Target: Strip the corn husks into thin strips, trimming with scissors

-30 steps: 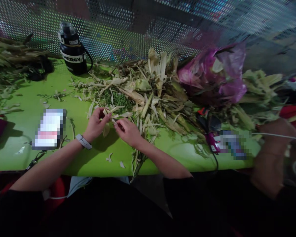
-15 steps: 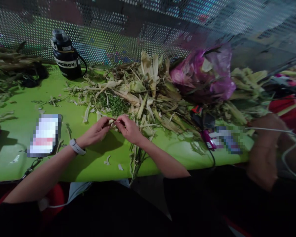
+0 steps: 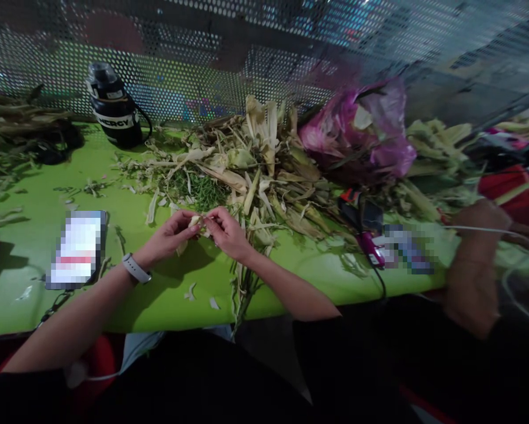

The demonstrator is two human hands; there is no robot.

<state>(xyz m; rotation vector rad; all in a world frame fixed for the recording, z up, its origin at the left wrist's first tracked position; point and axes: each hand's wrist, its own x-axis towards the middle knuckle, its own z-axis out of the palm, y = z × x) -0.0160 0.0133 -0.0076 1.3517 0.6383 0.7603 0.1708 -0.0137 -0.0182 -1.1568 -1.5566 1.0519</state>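
Note:
My left hand [image 3: 176, 230], with a pale watch band on its wrist, pinches a small pale yellowish plant piece [image 3: 195, 221]; its exact kind is too small to make out. From the other side my right hand [image 3: 225, 233] closes its fingertips on the same piece, so both hands meet over the green table [image 3: 158, 300]. Just beyond them lies a heap of dry corn husks [image 3: 270, 153] with a tuft of thin green leaves [image 3: 205, 193] in it. Long stalks [image 3: 245, 290] hang from beneath my right forearm over the table's front edge.
A black bottle [image 3: 116, 109] stands at the back left. To the left lies a phone [image 3: 76, 247] with a blurred screen. A pink plastic bag [image 3: 361, 132] rests behind the husks. At right are another person's arm [image 3: 473, 271] and a white cable [image 3: 485, 228].
Both hands stay together at nearly the same spot. More of the pale piece shows between the fingers, with a bit hanging below. The whole view has shifted slightly.

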